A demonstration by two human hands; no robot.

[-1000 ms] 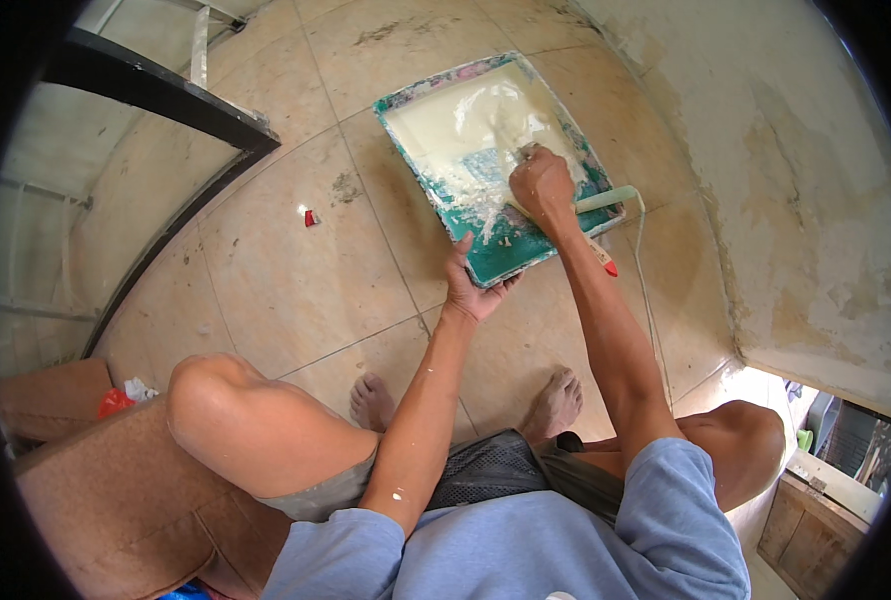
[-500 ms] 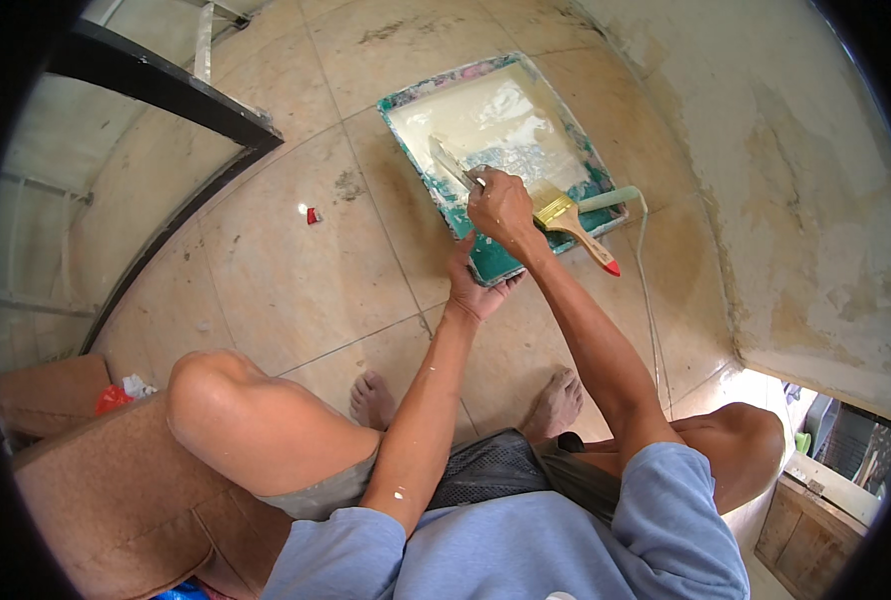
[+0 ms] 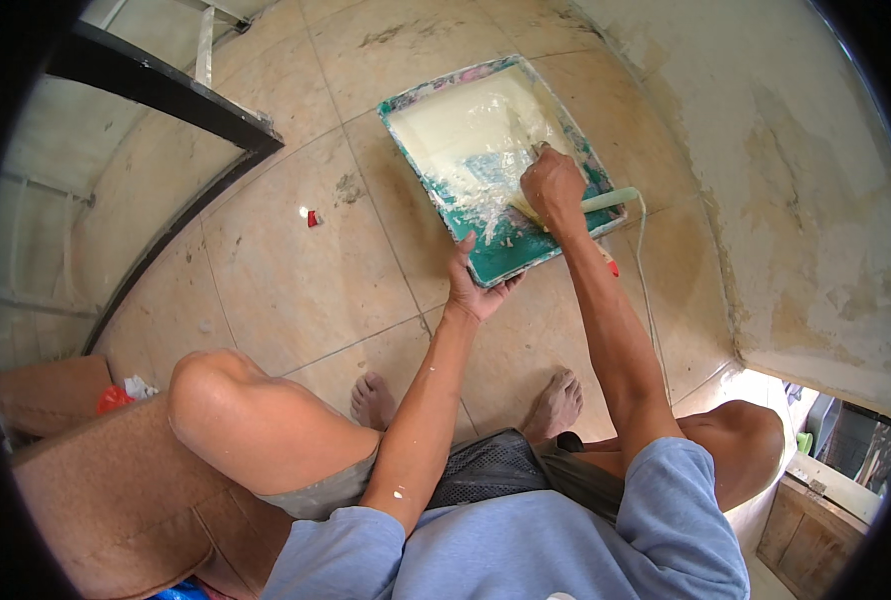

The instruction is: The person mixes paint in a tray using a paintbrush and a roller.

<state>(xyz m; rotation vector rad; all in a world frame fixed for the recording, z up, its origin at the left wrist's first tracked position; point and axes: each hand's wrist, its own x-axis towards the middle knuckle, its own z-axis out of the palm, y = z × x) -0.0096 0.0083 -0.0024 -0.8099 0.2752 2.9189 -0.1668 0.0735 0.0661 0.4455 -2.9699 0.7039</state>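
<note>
A green paint tray lies tilted on the floor, its far part full of cream paint with lumps smeared toward the near end. My left hand grips the tray's near left corner, thumb at the rim and fingers underneath. Over the tray's right half, my right hand is closed round a putty knife; its blade is mostly hidden in paint and behind my fist. Beneath my right wrist a paintbrush rests across the tray, and only its bristles and red handle tip show.
A pale green handle with a thin cord lies over the tray's right rim. A plastered wall rises at right. A black-framed glass panel stands at left. A small red scrap lies on the tiles. My bare feet are nearby.
My right hand has moved right with the putty knife, from the tray's middle to its right side, now covering much of the paintbrush. Paint is smeared nearer. My left hand has stayed.
</note>
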